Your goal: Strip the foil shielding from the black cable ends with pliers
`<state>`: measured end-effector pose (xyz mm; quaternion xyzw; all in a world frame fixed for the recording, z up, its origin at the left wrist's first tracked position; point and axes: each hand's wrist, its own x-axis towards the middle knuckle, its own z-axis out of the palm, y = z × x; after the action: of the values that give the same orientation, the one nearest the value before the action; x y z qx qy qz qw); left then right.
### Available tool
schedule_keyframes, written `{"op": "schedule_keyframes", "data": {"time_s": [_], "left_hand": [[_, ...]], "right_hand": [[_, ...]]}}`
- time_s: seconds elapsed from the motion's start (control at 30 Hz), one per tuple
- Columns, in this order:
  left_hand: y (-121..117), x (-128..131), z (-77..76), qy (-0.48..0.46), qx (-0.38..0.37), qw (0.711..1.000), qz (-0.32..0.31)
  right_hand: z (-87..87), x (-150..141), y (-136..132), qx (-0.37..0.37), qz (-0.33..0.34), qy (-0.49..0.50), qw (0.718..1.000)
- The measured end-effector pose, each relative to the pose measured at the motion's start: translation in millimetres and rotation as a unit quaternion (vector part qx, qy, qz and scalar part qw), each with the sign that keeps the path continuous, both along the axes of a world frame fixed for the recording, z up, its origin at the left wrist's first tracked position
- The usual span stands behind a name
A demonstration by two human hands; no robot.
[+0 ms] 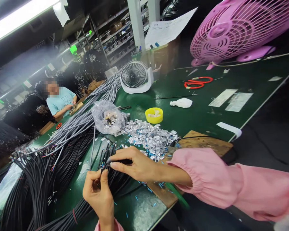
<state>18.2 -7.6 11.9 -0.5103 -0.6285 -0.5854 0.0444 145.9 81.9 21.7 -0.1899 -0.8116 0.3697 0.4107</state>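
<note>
My left hand point(98, 189) pinches a black cable point(102, 170) between thumb and forefinger, its stripped end pointing up with small coloured wires showing. Close above it, my right hand point(132, 163) is closed, thumb and forefinger together right at those wires. A dark slim shape shows under the right palm; I cannot make out what it is. Grey covers the right fingertips. Behind and left of my hands lie thick bundles of black cables point(69, 166). A heap of silver foil scraps point(151, 138) with blue bits lies just beyond my right hand.
Grey cables point(84, 118) run along the green table point(202, 112). Beyond the foil stand a plastic bag of scraps point(110, 120), a yellow dish point(154, 116) and a white fan point(136, 78). Red scissors point(198, 82) and a pink fan point(226, 35) are farther right. Another person point(61, 99) sits far left.
</note>
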Motion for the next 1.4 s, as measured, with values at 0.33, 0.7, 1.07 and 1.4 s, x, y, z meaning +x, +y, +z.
{"op": "schedule_keyframes", "data": {"time_s": [0.33,0.7,1.07,1.4], "left_hand": [[-1.2,0.5,-14.7,0.105,0.056,0.992,0.036],[0.2,-1.3,-28.5,0.117,0.049,0.989,0.073],[-2.5,-1.9,-1.5,-0.001,-0.106,0.994,-0.032],[0.3,5.2,-0.4,0.004,-0.09,0.995,-0.044]], "right_hand": [[-3.3,-0.1,0.2,0.011,0.014,0.012,1.0],[-5.9,0.2,-1.4,0.01,-0.016,-0.001,1.0],[-2.1,2.5,2.2,0.011,-0.009,-0.012,1.0],[3.9,1.6,-0.3,-0.087,0.002,0.06,0.994]]}}
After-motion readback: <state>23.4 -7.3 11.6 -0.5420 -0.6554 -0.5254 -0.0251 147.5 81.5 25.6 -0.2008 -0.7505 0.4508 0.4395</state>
